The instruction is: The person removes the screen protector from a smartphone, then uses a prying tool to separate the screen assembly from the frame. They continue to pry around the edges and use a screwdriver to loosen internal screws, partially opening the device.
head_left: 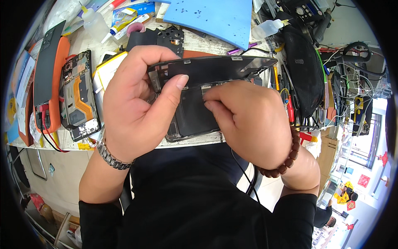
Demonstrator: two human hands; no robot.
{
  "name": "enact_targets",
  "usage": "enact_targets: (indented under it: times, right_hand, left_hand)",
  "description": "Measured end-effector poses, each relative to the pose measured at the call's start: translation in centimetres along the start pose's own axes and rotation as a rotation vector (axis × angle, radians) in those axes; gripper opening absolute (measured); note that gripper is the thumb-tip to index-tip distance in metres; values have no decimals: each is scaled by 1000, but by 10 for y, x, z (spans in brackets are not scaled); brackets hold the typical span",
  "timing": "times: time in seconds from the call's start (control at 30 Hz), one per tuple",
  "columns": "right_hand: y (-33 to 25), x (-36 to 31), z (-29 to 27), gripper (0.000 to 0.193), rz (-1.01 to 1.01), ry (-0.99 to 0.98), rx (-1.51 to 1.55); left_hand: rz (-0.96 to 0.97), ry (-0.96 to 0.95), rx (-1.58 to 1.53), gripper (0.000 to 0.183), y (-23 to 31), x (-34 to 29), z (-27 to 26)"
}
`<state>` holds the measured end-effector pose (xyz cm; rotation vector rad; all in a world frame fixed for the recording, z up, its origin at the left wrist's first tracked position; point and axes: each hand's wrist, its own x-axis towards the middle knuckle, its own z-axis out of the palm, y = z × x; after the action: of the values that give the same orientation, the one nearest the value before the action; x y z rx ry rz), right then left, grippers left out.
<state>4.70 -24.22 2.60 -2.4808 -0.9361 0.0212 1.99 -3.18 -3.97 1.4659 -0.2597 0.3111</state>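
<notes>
Cluttered bench (pixel 195 39): blue-yellow box (pixel 128 12) rear; hands (pixel 137 103) (pixel 248 120) grip phone (pixel 195 112).

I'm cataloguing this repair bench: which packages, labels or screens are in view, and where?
Blue-and-yellow printed carton: top left, flat, rectangular.
White squeeze bottle with a yellow label: just below the carton, lying slanted.
Black phone screen panel: centre, held up by the left hand and right hand.

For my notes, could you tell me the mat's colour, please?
The mat is light blue, seen in the head view.
</notes>
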Motion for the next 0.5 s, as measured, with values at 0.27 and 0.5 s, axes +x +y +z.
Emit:
enact_targets:
  times: [0.27, 0.5]
  right_hand:
    - [-10, 3, -1, 8, 131, -19, 47]
    - [-2, -18, -18, 19, 319, 41, 241]
  left_hand:
    - [-30, -28, 2, 32, -2, -2, -3]
    - [11, -20, 19, 32, -4, -1, -2]
